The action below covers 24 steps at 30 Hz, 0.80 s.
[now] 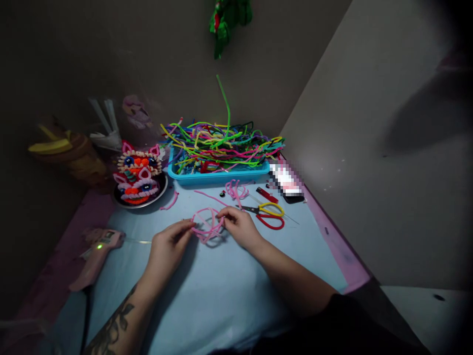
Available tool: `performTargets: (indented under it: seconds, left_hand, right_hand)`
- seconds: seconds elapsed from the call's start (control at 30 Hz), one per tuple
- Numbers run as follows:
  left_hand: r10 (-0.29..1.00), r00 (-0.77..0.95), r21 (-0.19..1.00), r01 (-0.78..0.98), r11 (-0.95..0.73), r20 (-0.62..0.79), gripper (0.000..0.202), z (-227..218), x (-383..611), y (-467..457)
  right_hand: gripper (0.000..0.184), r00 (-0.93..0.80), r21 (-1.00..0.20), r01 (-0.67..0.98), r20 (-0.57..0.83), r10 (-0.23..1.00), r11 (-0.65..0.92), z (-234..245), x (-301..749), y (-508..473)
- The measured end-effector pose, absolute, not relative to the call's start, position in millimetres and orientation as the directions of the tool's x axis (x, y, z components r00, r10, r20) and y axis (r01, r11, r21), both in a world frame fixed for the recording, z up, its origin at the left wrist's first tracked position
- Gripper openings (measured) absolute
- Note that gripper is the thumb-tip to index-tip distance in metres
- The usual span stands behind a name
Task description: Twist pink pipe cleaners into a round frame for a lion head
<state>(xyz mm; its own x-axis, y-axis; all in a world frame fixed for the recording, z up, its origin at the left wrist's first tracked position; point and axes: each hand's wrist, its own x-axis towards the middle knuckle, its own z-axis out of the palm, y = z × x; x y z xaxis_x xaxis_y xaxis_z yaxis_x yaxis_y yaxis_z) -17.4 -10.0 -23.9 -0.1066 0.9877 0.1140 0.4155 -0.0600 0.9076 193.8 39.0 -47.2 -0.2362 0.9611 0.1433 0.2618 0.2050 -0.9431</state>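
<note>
Between my two hands is a round, open frame bent from pink pipe cleaners (208,231), held just over the table. My left hand (172,239) pinches its left edge between thumb and fingers. On the opposite side, my right hand (236,224) pinches the right edge. A looped bunch of pink pipe cleaners (236,190) lies just beyond my right hand, and one pink strand (210,196) stretches out behind the frame. Close to the right hand are scissors (271,216) with one yellow and one red handle.
A blue tray (219,178) heaped with colourful pipe cleaners stands at the back. Left of it, a metal bowl (164,190) holds fuzzy animal-head figures (138,172). A pink glue gun (98,256) lies at the left. A phone (288,185) and red lighter (266,195) lie at the right.
</note>
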Motion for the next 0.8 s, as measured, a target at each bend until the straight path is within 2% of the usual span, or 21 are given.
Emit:
performTargets:
  seconds: [0.1, 0.23, 0.33, 0.47, 0.67, 0.8]
  left_hand:
    - [0.988, -0.150, 0.967, 0.242, 0.078, -0.043, 0.015, -18, -14, -9]
    - [0.969, -0.138, 0.979, -0.002, 0.204, -0.203, 0.022, -16, -13, -7]
    - [0.952, -0.092, 0.941, -0.207, 0.269, -0.292, 0.025, -16, -15, -5]
    - [0.929, 0.035, 0.823, -0.453, 0.343, -0.368, 0.028, -16, -17, -5]
    - [0.908, 0.110, 0.741, -0.543, 0.395, -0.404, 0.028, -15, -19, -4]
    - [0.908, 0.094, 0.730, -0.564, 0.387, -0.408, 0.040, -12, -18, -4]
  right_hand:
    - [0.011, -0.222, -0.996, 0.077, 0.020, 0.975, 0.038, -48, 190, 40]
    - [0.010, -0.225, -0.981, -0.148, -0.089, 0.970, -0.124, -46, 188, 42]
    - [0.015, -0.258, -0.944, -0.272, -0.112, 0.960, -0.184, -42, 189, 41]
    - [0.022, -0.319, -0.880, -0.388, -0.150, 0.936, -0.273, -37, 190, 39]
    - [0.030, -0.457, -0.735, -0.495, -0.235, 0.858, -0.464, -39, 193, 39]
    - [0.034, -0.490, -0.662, -0.537, -0.260, 0.832, -0.523, -39, 193, 39]
